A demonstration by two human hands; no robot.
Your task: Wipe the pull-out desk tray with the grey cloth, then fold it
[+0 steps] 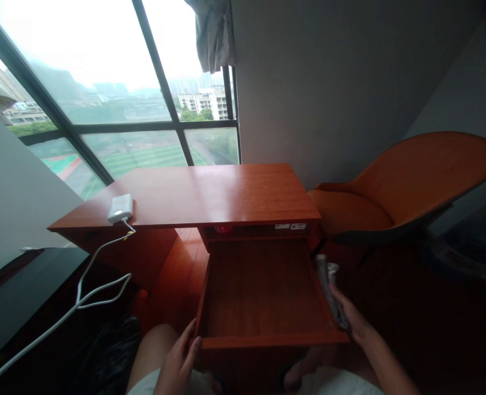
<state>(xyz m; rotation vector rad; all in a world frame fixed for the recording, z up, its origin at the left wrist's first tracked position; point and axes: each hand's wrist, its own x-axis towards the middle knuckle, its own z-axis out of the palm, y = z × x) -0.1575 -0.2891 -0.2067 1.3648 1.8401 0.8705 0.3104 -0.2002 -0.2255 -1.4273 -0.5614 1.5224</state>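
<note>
One shallow, rectangular wooden drawer (259, 296) juts from the glossy reddish worktop (218, 192), below a compartment (251, 232) holding something red (223, 227). The right hand (352, 315) clasps a crumpled greyish cloth (327, 293) against the drawer's right side; the left hand (179, 359) touches its near-left corner, whether gripping I cannot tell.

The drawer (263, 296) can be entered freely from above, though its rear is bounded by the desk (226, 192). Its front left corner is taken up by the left hand (179, 356), its right wall by a crumpled grey cloth (330, 296) held in the right hand (352, 315). Space at the desk's right is blocked by an orange chair (415, 181); at left, the approach is crossed by a white cable (78, 296) running from a white device (121, 207).
</note>
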